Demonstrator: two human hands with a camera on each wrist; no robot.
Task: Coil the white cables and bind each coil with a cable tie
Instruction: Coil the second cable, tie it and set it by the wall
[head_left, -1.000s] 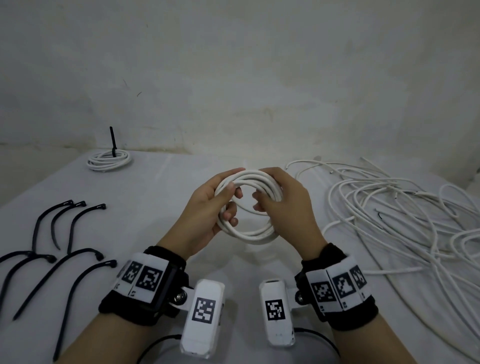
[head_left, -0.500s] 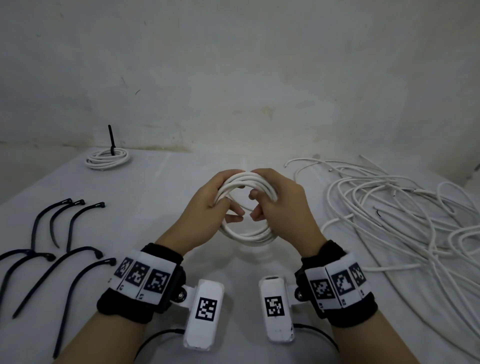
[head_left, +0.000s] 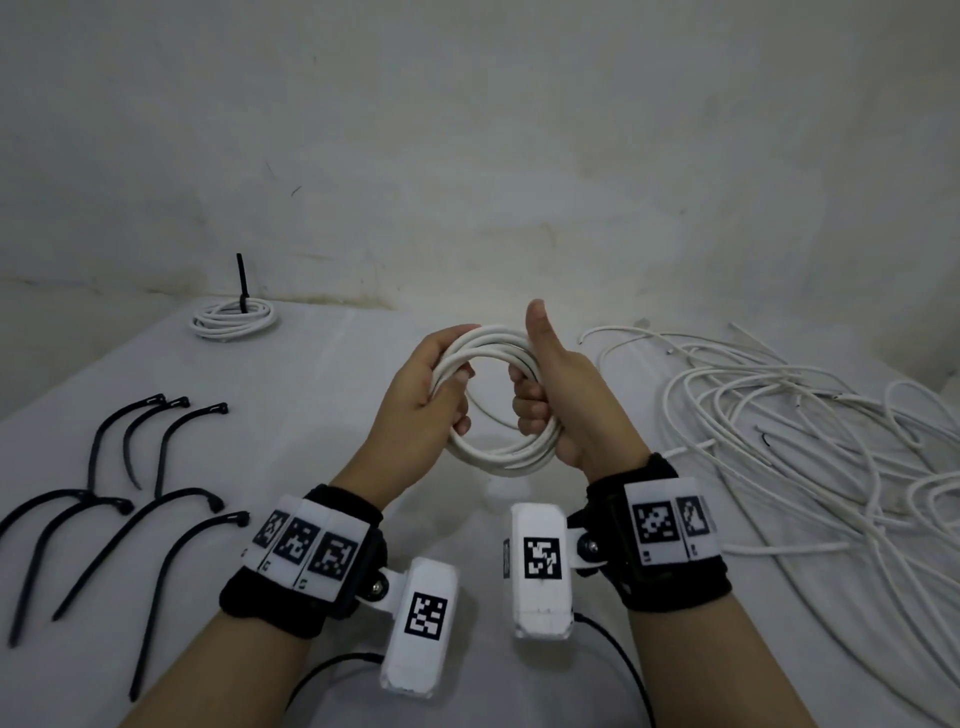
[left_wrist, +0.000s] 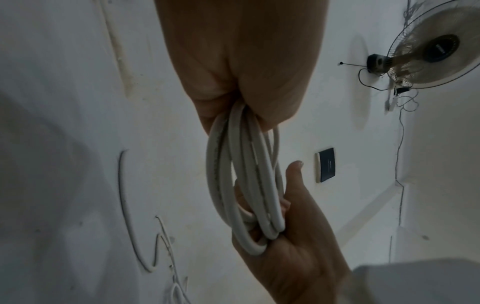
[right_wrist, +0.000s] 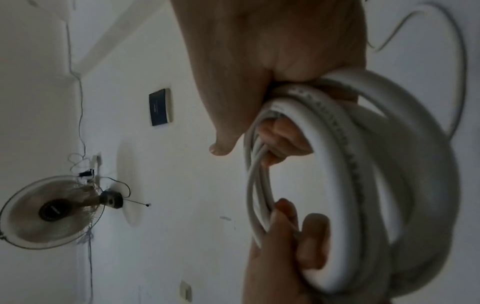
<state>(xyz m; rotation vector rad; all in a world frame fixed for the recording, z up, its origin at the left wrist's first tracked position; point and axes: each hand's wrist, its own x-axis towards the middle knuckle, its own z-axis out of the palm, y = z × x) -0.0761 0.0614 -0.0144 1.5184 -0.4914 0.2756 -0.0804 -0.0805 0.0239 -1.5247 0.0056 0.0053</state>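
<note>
Both hands hold one white coil (head_left: 498, 410) up above the table (head_left: 322, 395), at the middle of the head view. The left hand (head_left: 415, 405) grips the coil's left side, fingers curled through the ring and the thumb laid over the strands. The right hand (head_left: 566, 405) grips the right side: its fingers wrap round the strands from inside the ring, while the thumb sticks straight up, free of the cable. In the left wrist view the coil (left_wrist: 244, 185) runs edge-on from the left palm (left_wrist: 241, 61) down to the right hand (left_wrist: 291, 242), whose fingers hook under its far end. In the right wrist view the coil (right_wrist: 337, 185) fills the right half of the frame, thick loops stacked side by side, with the left hand (right_wrist: 280, 257) clamped on its lower part. A finished coil (head_left: 232, 316) lies at the far left of the table near the wall, bound with a black tie (head_left: 242, 283) whose tail stands upright. Loose black ties (head_left: 130, 499) lie spread on the near left of the table, well apart from the hands. A tangle of white cables (head_left: 789, 431) sprawls over the right side. A fan (right_wrist: 52, 209) hangs on the wall in both wrist views.
</note>
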